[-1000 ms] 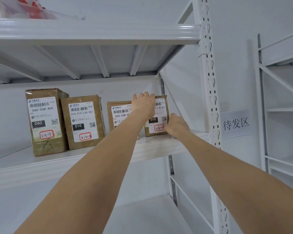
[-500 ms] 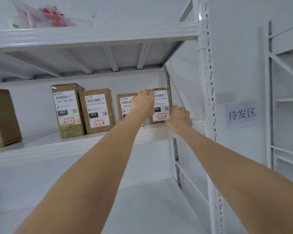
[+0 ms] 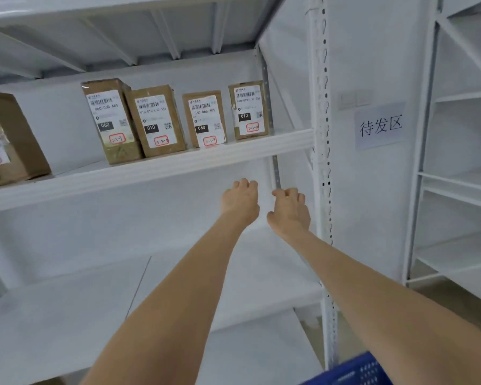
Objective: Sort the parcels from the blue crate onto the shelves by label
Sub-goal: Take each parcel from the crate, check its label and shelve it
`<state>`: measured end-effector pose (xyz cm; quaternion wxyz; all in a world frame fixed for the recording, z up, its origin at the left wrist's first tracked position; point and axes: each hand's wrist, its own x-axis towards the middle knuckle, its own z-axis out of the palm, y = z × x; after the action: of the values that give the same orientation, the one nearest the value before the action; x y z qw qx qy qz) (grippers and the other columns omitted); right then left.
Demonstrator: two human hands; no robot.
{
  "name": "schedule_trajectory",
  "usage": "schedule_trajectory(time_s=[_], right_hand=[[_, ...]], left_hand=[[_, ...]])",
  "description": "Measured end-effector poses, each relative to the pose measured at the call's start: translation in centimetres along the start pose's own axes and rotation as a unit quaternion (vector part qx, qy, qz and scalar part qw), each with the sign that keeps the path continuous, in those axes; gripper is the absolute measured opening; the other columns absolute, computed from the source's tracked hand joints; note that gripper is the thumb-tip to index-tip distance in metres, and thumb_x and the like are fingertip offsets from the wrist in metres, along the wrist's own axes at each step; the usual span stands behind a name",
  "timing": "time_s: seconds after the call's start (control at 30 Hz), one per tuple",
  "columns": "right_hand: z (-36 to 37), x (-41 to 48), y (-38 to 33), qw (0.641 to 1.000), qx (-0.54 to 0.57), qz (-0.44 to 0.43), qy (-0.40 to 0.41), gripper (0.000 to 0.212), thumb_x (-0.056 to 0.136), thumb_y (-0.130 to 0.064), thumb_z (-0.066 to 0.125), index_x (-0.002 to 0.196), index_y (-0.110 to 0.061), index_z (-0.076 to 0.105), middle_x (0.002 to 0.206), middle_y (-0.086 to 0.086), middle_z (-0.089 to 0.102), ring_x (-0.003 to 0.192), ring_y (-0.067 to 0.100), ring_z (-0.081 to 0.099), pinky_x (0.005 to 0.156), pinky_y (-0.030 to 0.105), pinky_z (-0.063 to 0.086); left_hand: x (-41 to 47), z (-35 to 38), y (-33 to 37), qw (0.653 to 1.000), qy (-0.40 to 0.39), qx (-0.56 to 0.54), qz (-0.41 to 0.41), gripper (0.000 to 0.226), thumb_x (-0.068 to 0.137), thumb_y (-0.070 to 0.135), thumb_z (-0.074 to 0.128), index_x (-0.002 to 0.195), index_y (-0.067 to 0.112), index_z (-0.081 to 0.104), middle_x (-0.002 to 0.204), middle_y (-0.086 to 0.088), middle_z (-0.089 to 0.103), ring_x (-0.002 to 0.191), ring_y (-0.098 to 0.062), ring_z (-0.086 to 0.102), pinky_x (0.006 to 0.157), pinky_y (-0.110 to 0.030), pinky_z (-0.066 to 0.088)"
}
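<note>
Several brown parcels with white labels stand upright in a row on the white shelf [image 3: 233, 154]. The rightmost parcel [image 3: 249, 109], marked 010, sits at the shelf's right end beside a 060 parcel [image 3: 204, 119]. Left of these are another 010 parcel [image 3: 156, 120] and a 060 parcel [image 3: 109, 120]. My left hand [image 3: 240, 200] and my right hand [image 3: 289, 211] hang below the shelf edge, side by side, fingers loosely curled, holding nothing. A corner of the blue crate [image 3: 356, 369] shows at the bottom edge.
A larger brown box [image 3: 9, 140] lies at the shelf's far left. The perforated white upright [image 3: 321, 134] stands right of my hands. A paper sign [image 3: 381, 126] hangs on the wall. A second white rack [image 3: 461, 176] stands at the right. A lower shelf [image 3: 81, 301] lies beneath.
Both hands have let go of the rightmost 010 parcel and dropped below the shelf edge. The parcel stays upright at the shelf's right end. The view has tilted down.
</note>
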<state>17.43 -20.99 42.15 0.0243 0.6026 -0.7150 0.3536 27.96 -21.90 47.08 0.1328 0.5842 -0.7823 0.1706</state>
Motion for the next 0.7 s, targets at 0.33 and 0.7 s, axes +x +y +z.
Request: schedule_trajectory(time_s=[0.33,0.7], right_hand=[[1.6,-17.9,9.2,0.989,-0.062,0.079,-0.113,0.042,0.091,-0.016,0.054,0.133,-0.019,0.048,0.135,0.008,0.038,0.122,0.027,0.036,0.095,0.033,0.042],[-0.4,-35.2,21.3,0.930,-0.095,0.225,-0.274,0.035,0.093,-0.022,0.055,0.128,-0.019,0.054,0.133,0.011,0.036,0.127,0.032,0.034,0.101,0.039,0.039]], left_hand=[[-15.9,8.9,6.4,0.986,-0.151,-0.053,0.055,0.050,0.092,0.014,0.047,0.141,0.014,0.033,0.137,-0.006,0.039,0.128,-0.023,0.037,0.091,-0.033,0.043],[-32.1,17.1,17.6,0.931,-0.318,-0.127,0.126,0.044,0.092,0.017,0.052,0.133,0.011,0.041,0.132,-0.011,0.042,0.123,-0.028,0.043,0.090,-0.042,0.046]])
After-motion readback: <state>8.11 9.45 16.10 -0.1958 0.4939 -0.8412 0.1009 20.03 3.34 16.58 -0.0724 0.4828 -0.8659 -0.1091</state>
